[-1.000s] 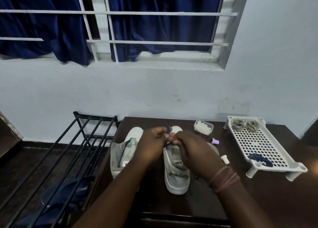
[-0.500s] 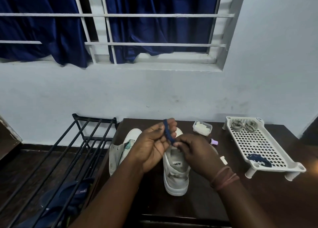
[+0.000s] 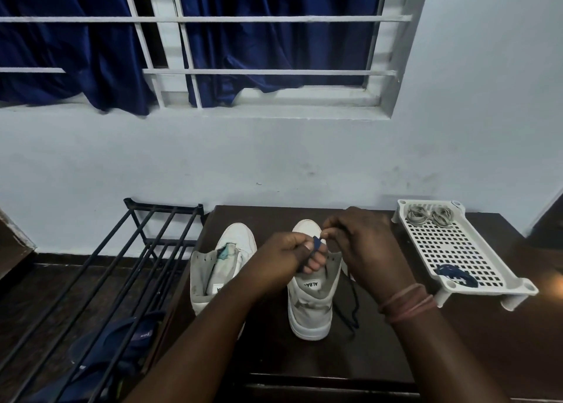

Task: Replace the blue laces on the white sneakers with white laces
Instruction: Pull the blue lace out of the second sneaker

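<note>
At lower centre, both hands, left hand [image 3: 286,255] and right hand [image 3: 367,244], pinch a blue lace [image 3: 316,244] above the right white sneaker [image 3: 310,308].

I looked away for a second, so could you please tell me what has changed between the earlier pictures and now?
The left hand lifted the blue lace up, then came back down, still gripping it. The right hand shifted right and now pinches the lace's upper end. A loose stretch of lace now trails on the table right of the right sneaker. Both sneakers, the left sneaker and the tray stayed put.
</note>
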